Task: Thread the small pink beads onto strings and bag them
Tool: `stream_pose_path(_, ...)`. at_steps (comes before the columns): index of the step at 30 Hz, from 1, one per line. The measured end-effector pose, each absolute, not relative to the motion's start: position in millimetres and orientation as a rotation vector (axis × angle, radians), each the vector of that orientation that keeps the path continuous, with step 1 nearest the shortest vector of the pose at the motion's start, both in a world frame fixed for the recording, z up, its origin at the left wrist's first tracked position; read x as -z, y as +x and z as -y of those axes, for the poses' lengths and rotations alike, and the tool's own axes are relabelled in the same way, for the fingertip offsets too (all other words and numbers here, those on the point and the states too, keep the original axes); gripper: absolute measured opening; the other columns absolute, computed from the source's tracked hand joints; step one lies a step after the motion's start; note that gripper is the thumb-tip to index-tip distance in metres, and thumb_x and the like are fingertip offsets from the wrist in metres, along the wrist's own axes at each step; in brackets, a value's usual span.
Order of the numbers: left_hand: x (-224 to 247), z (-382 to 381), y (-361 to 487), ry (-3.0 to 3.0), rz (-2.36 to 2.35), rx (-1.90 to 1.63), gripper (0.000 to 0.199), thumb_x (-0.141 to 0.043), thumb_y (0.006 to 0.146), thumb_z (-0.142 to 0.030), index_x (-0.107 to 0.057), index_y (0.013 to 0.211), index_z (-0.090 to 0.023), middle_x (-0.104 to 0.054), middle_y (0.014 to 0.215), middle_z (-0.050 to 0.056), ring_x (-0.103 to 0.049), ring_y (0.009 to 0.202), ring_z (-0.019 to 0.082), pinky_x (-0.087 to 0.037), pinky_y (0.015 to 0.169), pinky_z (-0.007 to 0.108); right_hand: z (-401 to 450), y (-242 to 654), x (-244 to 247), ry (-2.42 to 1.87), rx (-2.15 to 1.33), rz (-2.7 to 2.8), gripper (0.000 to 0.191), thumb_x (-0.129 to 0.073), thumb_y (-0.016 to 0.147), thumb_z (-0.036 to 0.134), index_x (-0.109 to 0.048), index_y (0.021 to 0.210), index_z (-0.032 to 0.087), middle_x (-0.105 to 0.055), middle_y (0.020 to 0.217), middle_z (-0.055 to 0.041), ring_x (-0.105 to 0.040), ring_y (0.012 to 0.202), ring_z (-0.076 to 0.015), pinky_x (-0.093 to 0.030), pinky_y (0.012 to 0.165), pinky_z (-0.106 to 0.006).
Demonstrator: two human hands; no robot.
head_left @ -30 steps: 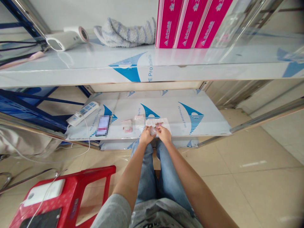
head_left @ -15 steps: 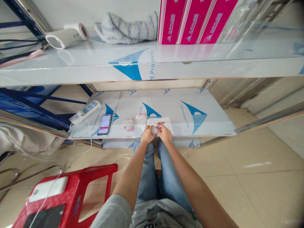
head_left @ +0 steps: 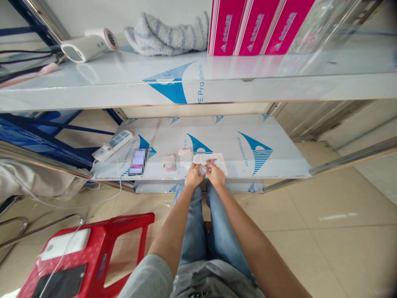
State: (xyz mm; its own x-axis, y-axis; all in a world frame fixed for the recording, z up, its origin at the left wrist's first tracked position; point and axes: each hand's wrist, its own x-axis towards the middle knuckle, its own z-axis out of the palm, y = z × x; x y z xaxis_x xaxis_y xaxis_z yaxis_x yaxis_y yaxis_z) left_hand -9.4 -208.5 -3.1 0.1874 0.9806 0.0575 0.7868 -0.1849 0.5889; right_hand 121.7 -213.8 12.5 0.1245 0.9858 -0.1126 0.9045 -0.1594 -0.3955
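My left hand [head_left: 194,176] rests at the front edge of the lower shelf, its fingers pinched on a small clear plastic bag [head_left: 202,170]. Close beside it, my right hand [head_left: 216,175] has its fingertips drawn together at the bag's other side; what they pinch is too small to make out. Just beyond the right fingers, small pink and brown pieces [head_left: 211,162] lie on a white sheet of paper [head_left: 221,158]. Left of my hands lie a small bag with pink and brown contents [head_left: 169,163] and some clear plastic bags [head_left: 185,156].
The lower shelf [head_left: 229,132] also carries a phone [head_left: 138,161] and a power strip [head_left: 113,145]. On the upper shelf stand a white hair dryer [head_left: 89,45], a striped towel [head_left: 170,35] and pink boxes [head_left: 248,27]. A red stool [head_left: 102,252] is at my left.
The view has shifted slightly. Both hands stay together at the small bag, with only slight finger movement.
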Motion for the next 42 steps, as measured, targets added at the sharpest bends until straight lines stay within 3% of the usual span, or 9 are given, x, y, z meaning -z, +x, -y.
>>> stream_pose_path(11,2,209,-9,2.025,-1.666,-0.579,0.050,-0.062,0.070,-0.023,-0.050,0.118,-0.018,-0.051,0.114,0.008,-0.058,0.093,0.017,-0.048,0.084,0.027,216,120,-14,-2.166,-0.489,1.946,0.026,-0.038,0.090,0.029,-0.060,0.101,0.024,-0.067,0.094,-0.0058,-0.062,0.084,-0.0178,-0.041,0.072,-0.025)
stream_pose_path(21,0,209,-9,2.035,-1.646,-0.582,0.052,-0.063,0.070,-0.026,-0.049,0.120,-0.018,-0.050,0.115,0.008,-0.058,0.095,0.017,-0.047,0.085,0.027,216,122,-14,-1.982,-0.593,1.836,0.029,-0.035,0.092,0.035,-0.057,0.106,0.025,-0.068,0.092,-0.0025,-0.062,0.084,-0.0161,-0.040,0.069,-0.023)
stream_pose_path(42,-6,216,-8,2.064,-1.739,-0.545,0.049,-0.057,0.073,-0.022,-0.047,0.121,-0.020,-0.051,0.115,0.007,-0.055,0.102,0.019,-0.045,0.089,0.027,211,112,-9,-2.175,-0.523,1.907,0.024,-0.038,0.089,0.024,-0.058,0.103,0.025,-0.066,0.096,-0.0043,-0.061,0.086,-0.0179,-0.040,0.070,-0.025)
